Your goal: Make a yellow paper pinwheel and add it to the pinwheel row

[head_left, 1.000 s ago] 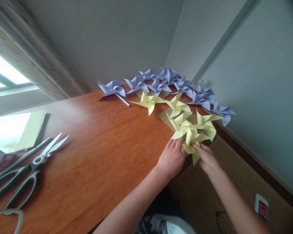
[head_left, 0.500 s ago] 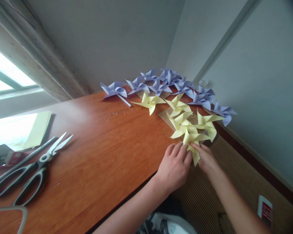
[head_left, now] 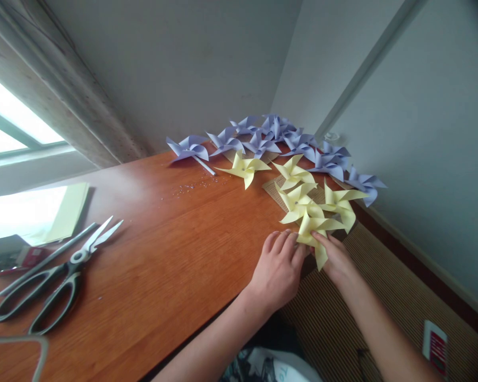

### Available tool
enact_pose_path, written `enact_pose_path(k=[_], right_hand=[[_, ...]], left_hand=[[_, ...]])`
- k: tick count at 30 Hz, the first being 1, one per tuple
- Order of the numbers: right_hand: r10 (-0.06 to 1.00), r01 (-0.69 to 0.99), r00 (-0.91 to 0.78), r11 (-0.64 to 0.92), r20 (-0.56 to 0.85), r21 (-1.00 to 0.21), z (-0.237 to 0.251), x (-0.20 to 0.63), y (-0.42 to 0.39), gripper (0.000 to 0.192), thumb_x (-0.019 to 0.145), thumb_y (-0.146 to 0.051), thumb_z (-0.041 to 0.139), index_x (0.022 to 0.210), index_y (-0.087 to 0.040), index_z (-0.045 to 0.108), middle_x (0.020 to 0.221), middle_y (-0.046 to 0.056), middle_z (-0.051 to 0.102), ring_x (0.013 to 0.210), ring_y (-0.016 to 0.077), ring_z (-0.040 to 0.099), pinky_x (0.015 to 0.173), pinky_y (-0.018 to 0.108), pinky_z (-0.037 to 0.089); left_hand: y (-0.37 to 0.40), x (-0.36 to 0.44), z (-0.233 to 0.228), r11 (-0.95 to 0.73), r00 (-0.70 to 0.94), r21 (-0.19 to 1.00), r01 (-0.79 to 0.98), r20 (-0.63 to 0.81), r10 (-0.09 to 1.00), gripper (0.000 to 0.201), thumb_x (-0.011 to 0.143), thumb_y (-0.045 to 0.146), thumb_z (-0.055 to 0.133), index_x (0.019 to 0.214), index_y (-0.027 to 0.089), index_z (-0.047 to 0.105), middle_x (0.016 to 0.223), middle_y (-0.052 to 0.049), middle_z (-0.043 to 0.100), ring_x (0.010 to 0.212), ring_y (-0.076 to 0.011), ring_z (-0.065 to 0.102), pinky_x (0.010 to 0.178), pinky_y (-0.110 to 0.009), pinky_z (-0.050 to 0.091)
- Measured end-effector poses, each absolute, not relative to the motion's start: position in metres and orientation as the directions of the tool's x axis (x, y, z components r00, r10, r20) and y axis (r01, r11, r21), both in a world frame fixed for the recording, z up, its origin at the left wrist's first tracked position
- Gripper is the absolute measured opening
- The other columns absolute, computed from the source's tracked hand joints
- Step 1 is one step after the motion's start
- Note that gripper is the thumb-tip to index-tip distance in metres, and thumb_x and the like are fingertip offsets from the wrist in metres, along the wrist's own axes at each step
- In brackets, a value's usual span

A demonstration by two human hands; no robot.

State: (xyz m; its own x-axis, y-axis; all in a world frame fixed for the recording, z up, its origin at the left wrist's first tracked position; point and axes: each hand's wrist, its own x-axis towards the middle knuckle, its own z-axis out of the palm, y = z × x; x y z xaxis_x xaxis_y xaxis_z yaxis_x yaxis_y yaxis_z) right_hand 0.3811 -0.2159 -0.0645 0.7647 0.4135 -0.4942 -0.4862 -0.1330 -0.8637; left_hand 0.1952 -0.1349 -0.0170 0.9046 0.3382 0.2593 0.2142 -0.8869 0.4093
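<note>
Yellow pinwheels [head_left: 298, 201] number five, one in the right grip [head_left: 336, 259] (left grip [head_left: 276, 271], I can't tell).

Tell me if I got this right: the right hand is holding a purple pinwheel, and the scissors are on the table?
Not quite: the pinwheel in the right hand is yellow, not purple, as the head view shows. The scissors are on the table.

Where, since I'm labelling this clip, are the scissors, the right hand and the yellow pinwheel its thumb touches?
Scissors [head_left: 78, 257], head view: on the white pivot.
Right hand [head_left: 336, 259], head view: on its back.
Yellow pinwheel [head_left: 311, 226], head view: on the paper near its centre.
</note>
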Motion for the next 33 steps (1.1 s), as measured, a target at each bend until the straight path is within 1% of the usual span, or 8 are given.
enact_pose_path(k=[5,10,12,15,20,24,29,33], right_hand=[[0.455,-0.519,0.717,-0.155,-0.527,-0.841,-0.059,0.386,-0.224,0.029,0.074,-0.033,0.08,0.098,-0.018,0.075,0.09,0.005,0.079,0.067,0.018,0.071,0.054,0.027,0.056],[0.466,-0.491,0.726,-0.164,-0.506,-0.856,-0.059,0.389,-0.231,0.029,0.068,-0.028,0.082,0.093,-0.017,0.076,0.089,0.007,0.08,0.082,0.023,0.075,0.071,0.03,0.061],[0.453,-0.476,0.744,-0.157,-0.491,-0.866,-0.059,0.39,-0.23,0.028,0.066,-0.026,0.083,0.092,-0.017,0.077,0.087,0.006,0.08,0.081,0.0219,0.074,0.07,0.029,0.061],[0.432,-0.456,0.769,-0.144,-0.471,-0.878,-0.059,0.39,-0.229,0.025,0.064,-0.024,0.084,0.088,-0.018,0.077,0.082,0.005,0.079,0.072,0.0194,0.073,0.062,0.026,0.059],[0.42,-0.422,0.794,-0.14,-0.44,-0.896,-0.057,0.388,-0.227,0.026,0.061,-0.028,0.087,0.083,-0.018,0.075,0.078,0.004,0.078,0.063,0.0178,0.069,0.054,0.027,0.056],[0.43,-0.37,0.806,-0.168,-0.406,-0.914,-0.057,0.388,-0.224,0.032,0.061,-0.035,0.089,0.084,-0.018,0.076,0.08,0.004,0.078,0.063,0.0165,0.067,0.056,0.026,0.054],[0.431,-0.245,0.841,-0.234,-0.327,-0.941,-0.057,0.391,-0.221,0.039,0.062,-0.044,0.09,0.09,-0.019,0.078,0.082,0.002,0.078,0.077,0.0176,0.069,0.068,0.024,0.053],[0.424,-0.219,0.844,-0.286,-0.328,-0.933,-0.055,0.395,-0.228,0.043,0.065,-0.053,0.085,0.088,-0.018,0.078,0.08,0.002,0.078,0.074,0.0193,0.068,0.066,0.027,0.053]], left_hand=[[-0.131,0.19,-0.018,-0.867,0.897,0.44,0.234,0.248,0.367,0.045,0.094,0.022,0.047,0.139,0.015,0.05,0.149,-0.012,0.052,0.142,-0.0284,0.041,0.122,-0.048,0.029],[-0.124,0.183,-0.019,-0.846,0.887,0.466,0.259,0.232,0.4,0.044,0.094,0.02,0.047,0.137,0.015,0.052,0.148,-0.013,0.052,0.141,-0.0286,0.043,0.121,-0.048,0.031],[-0.121,0.18,-0.019,-0.835,0.88,0.48,0.269,0.231,0.416,0.044,0.093,0.018,0.047,0.136,0.015,0.052,0.147,-0.012,0.053,0.141,-0.0278,0.044,0.12,-0.047,0.033],[-0.118,0.176,-0.019,-0.822,0.868,0.493,0.285,0.231,0.44,0.045,0.091,0.014,0.047,0.135,0.017,0.051,0.146,-0.011,0.055,0.14,-0.0264,0.045,0.118,-0.046,0.035],[-0.116,0.172,-0.021,-0.821,0.866,0.486,0.3,0.221,0.448,0.042,0.09,0.013,0.048,0.131,0.018,0.053,0.146,-0.011,0.054,0.14,-0.0261,0.045,0.117,-0.047,0.037],[-0.116,0.171,-0.023,-0.822,0.865,0.477,0.31,0.217,0.452,0.04,0.091,0.014,0.047,0.13,0.018,0.053,0.147,-0.012,0.054,0.14,-0.026,0.045,0.117,-0.047,0.037],[-0.116,0.169,-0.024,-0.818,0.869,0.484,0.312,0.203,0.452,0.041,0.089,0.013,0.049,0.129,0.018,0.054,0.147,-0.012,0.053,0.14,-0.0267,0.045,0.118,-0.047,0.036],[-0.116,0.168,-0.025,-0.814,0.87,0.491,0.31,0.198,0.451,0.04,0.09,0.014,0.048,0.13,0.017,0.054,0.148,-0.011,0.053,0.14,-0.0267,0.044,0.118,-0.047,0.036]])
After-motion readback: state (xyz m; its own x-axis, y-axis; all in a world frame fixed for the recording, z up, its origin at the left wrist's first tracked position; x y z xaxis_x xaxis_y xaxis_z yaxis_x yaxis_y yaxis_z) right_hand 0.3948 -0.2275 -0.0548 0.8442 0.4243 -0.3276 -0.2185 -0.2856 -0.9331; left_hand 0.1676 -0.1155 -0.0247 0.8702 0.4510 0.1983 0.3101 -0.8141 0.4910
